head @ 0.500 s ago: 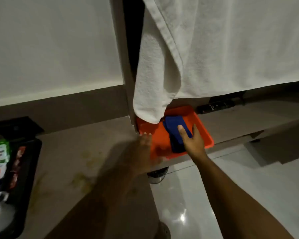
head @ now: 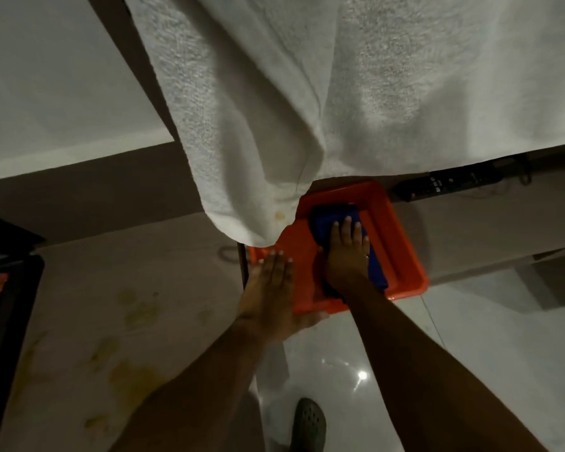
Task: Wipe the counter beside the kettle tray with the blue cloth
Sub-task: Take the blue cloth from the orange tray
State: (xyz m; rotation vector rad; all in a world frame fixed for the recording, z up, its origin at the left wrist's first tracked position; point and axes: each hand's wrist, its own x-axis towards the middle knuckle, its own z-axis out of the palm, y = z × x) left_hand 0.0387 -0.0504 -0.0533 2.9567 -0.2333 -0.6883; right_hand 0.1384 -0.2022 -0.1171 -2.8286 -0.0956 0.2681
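A folded blue cloth (head: 327, 220) lies in an orange plastic tray (head: 402, 249) on a lower shelf right of the counter. My right hand (head: 346, 252) lies flat on top of the cloth with its fingers stretched out. My left hand (head: 271, 288) is open, its palm resting on the tray's near left corner and its thumb along the tray's front edge. The beige counter (head: 163, 272) carries several yellowish stains (head: 137, 311). The black kettle tray (head: 0, 308) sits at the far left edge, mostly cut off.
A large white towel (head: 307, 109) hangs from above and covers the orange tray's back left corner. A black strip-shaped device (head: 447, 184) lies on the shelf behind the tray. Below are a glossy white floor (head: 470, 353) and my dark shoe (head: 309, 422).
The camera has moved closer. My right hand has slid further onto the blue cloth and flattened on it. My left hand has come to rest on the orange tray's corner.
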